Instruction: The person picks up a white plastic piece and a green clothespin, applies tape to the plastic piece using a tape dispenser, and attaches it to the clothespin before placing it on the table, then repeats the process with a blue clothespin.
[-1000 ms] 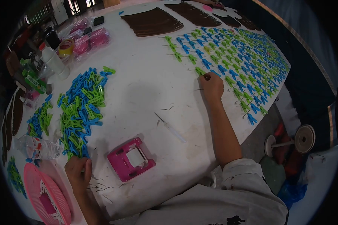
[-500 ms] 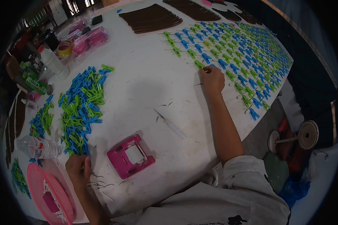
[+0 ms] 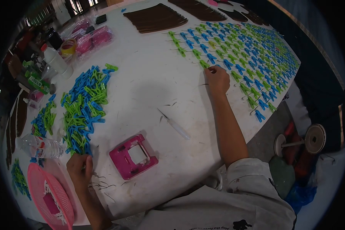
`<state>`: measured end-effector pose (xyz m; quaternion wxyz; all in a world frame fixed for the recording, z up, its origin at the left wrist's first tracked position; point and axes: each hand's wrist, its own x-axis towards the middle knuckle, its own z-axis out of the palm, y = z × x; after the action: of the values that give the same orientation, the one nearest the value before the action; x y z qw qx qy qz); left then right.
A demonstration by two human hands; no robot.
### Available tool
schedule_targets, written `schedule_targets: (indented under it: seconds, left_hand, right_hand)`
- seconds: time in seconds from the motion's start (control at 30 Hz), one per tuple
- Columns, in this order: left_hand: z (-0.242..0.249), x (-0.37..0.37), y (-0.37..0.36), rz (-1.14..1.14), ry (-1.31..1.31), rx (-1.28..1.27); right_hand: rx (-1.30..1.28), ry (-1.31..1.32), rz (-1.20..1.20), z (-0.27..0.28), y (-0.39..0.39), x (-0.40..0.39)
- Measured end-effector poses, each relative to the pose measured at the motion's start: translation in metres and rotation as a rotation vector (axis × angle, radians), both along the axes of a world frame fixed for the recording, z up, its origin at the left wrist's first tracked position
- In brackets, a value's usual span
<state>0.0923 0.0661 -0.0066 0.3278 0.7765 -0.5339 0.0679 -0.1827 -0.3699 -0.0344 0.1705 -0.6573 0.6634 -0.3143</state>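
My right hand (image 3: pixel 218 80) is closed in a pinch at the lower end of a green plastic clip (image 3: pixel 203 63), at the near left edge of the laid-out rows. Those rows of blue and green clips (image 3: pixel 253 61) cover the right of the table, many with a thin dark strand sticking out. At the near end of a heaped pile of blue and green clips (image 3: pixel 84 103) rests my left hand (image 3: pixel 79 168), its fingers curled inward. What it holds, if anything, is hidden.
A pink tape dispenser (image 3: pixel 122 163) and a white-handled pointed tool (image 3: pixel 177 128) lie mid-table. On the left are a pink basket (image 3: pixel 36 184), a clear water bottle (image 3: pixel 42 147) and a white bottle (image 3: pixel 56 61). Brown strand bundles (image 3: pixel 155 19) lie at the back.
The view has shifted slightly. Both hands keep nearly the same places and poses, the right one still at the green clip.
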Motion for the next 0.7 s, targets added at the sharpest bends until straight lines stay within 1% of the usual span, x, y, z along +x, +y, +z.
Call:
schedule_targets:
  seconds: [0.23, 0.63, 0.7]
  left_hand:
    - [0.002, -0.001, 0.000, 0.017, 0.019, -0.011]
    - [0.007, 0.000, -0.003, -0.019, -0.036, -0.043]
    - [0.011, -0.002, -0.002, 0.000, 0.012, -0.055]
  right_hand:
    - [0.000, 0.015, -0.005, 0.000, 0.000, 0.000]
    - [-0.020, 0.028, 0.021, -0.006, -0.002, -0.003]
    - [-0.021, 0.023, 0.046, -0.003, 0.002, -0.005]
